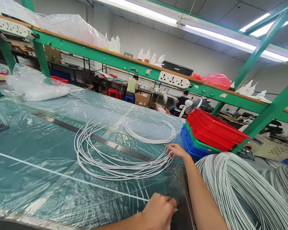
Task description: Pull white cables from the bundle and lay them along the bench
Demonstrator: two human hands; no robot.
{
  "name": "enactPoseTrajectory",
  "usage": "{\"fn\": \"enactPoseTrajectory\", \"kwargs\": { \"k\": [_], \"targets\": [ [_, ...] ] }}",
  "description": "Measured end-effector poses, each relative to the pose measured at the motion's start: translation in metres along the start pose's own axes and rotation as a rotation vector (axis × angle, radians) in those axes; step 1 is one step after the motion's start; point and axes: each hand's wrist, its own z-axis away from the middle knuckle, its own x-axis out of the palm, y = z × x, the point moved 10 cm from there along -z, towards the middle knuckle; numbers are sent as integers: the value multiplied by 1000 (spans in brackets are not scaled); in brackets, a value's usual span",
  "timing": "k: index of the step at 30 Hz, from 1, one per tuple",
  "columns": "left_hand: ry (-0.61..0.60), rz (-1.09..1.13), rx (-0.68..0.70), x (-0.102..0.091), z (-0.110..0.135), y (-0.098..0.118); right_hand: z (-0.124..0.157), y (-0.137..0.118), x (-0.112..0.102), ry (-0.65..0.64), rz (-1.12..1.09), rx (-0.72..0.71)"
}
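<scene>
My left hand is closed around a white cable, which runs from it across the table to the left edge of view. A short white tip shows past its fingers, beside an upright dark metal plate. My right hand reaches beyond that plate, fingers slightly curled and apart, at the right side of a loose coil of white cables. Its fingertips are close to the cable ends; whether they touch is unclear. Farther back lies a smaller bundle of white cables, bent into an open loop.
A long steel ruler lies under the loose coil on the plastic-covered table. Stacked red, green and blue trays stand at right, behind a thick cable coil. A green shelf beam crosses above. Two people sit in the background.
</scene>
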Motion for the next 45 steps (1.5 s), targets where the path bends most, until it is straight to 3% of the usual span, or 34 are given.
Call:
{"fn": "enactPoseTrajectory", "kwargs": {
  "k": [45],
  "targets": [
    [-32,13,1,8,-4,-2,-9,8,7,-69,57,-7]
  ]
}}
